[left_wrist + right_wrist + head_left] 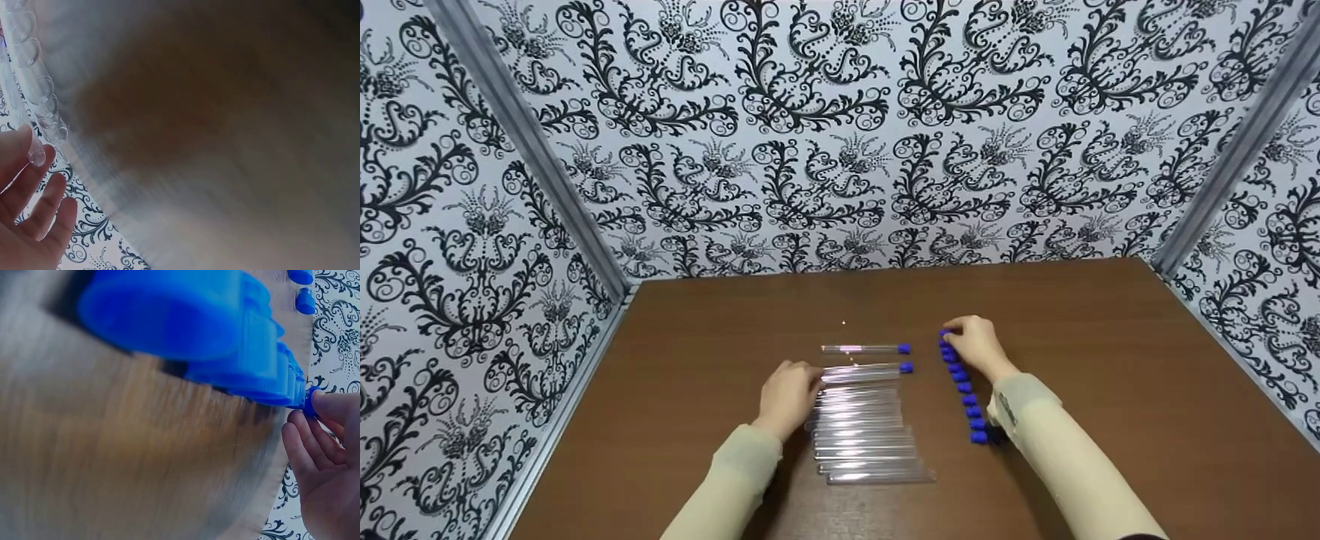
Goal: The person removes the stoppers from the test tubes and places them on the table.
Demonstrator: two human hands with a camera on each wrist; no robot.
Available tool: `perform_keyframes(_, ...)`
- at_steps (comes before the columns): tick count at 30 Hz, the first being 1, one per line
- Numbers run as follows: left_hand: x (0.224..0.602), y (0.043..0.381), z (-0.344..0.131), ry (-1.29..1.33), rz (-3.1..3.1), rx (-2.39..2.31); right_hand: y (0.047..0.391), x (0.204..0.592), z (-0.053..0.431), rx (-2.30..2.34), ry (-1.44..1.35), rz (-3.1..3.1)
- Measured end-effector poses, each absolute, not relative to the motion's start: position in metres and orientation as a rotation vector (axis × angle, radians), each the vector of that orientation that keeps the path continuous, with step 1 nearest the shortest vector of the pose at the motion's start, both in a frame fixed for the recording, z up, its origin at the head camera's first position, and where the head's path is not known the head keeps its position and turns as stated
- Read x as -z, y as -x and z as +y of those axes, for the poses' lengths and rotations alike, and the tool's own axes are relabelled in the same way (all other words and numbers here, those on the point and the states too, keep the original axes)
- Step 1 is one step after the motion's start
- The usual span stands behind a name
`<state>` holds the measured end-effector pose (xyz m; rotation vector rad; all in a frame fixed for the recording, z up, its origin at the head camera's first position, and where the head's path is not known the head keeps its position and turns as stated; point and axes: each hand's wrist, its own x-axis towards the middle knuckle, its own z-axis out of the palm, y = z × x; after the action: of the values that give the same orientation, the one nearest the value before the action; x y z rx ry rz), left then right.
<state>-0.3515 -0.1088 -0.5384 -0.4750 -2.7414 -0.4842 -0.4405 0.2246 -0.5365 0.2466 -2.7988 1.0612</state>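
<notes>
My left hand (790,394) is at the left end of a row of clear test tubes (859,454). In the left wrist view its thumb and forefinger pinch the rounded end of one test tube (37,156), while the other fingers are spread. Across the table, my right hand (979,349) is at the far end of a line of blue caps (970,401). Its thumb and fingertips pinch the farthest blue cap (309,402), seen in the right wrist view. Between the hands, two tubes at the far side have blue caps (904,349) on their right ends.
The brown wooden table (697,337) reaches back to a patterned black-and-white wall (840,150). More patterned panels with grey frame posts (529,127) stand at both sides. The tubes lie side by side, and the separate caps lie to their right.
</notes>
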Motion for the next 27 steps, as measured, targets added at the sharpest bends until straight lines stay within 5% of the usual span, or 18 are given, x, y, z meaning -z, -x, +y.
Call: perform_keyframes(27,0.5395,0.3536,-0.1066,0.497,-2.831,0.629,0.4352,0.5313,0.2302,-1.013,-0.358,-2.832)
